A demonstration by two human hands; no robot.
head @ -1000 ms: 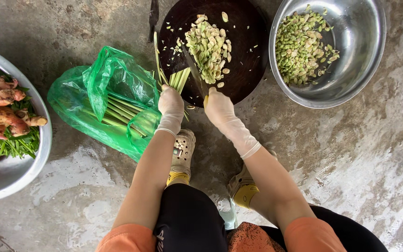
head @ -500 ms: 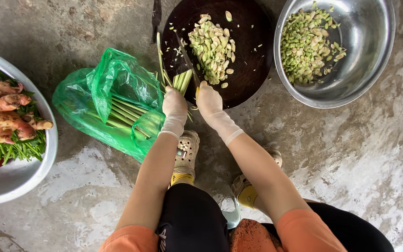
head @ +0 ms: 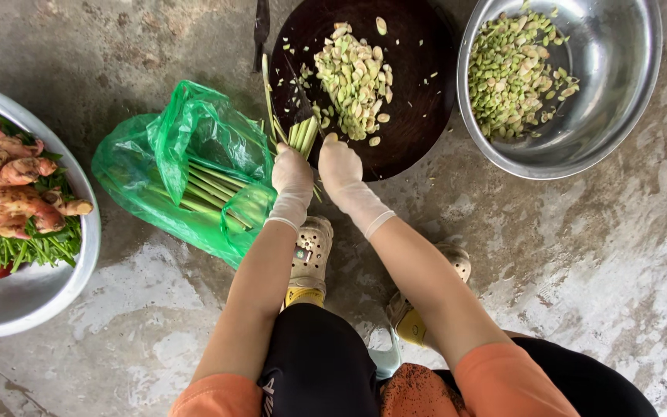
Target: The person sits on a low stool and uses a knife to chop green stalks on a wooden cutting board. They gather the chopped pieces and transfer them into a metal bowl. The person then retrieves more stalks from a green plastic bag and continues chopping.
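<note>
I'm looking straight down at my two gloved hands, which meet at the near edge of the round dark chopping board point(head: 418, 116) on the concrete floor point(head: 580, 255). My left hand point(head: 292, 176) is clamped around a bundle of green stalks point(head: 303, 135), fingers wrapped over it and holding it down. The stalks run lengthwise away from me, near ends under the left hand, cut ends pointing onto the board toward the pile of chopped pieces point(head: 355, 77). So the bundle's long axis goes from my body out across the board, and the cutting edge has to cross it sideways.

My right hand point(head: 340, 166) sits just beside the left, touching or nearly touching it, fingers curled shut. It seems to grip the handle of the knife point(head: 299, 104), whose dark blade lies over the stalks just beyond the left fingertips, though the handle is hidden inside the glove. Blade and left fingertips are very close together.

A few loose stalks point(head: 268, 89) lie along the left rim of the board. Left of my hands, a green plastic bag point(head: 187, 170) holds more uncut stalks. Beyond the board to the right, a steel bowl point(head: 634, 93) holds more chopped green pieces. At far left, another metal bowl point(head: 48, 301) carries knobbly reddish roots and greens. My sandalled feet point(head: 310, 255) are planted just below the hands.
</note>
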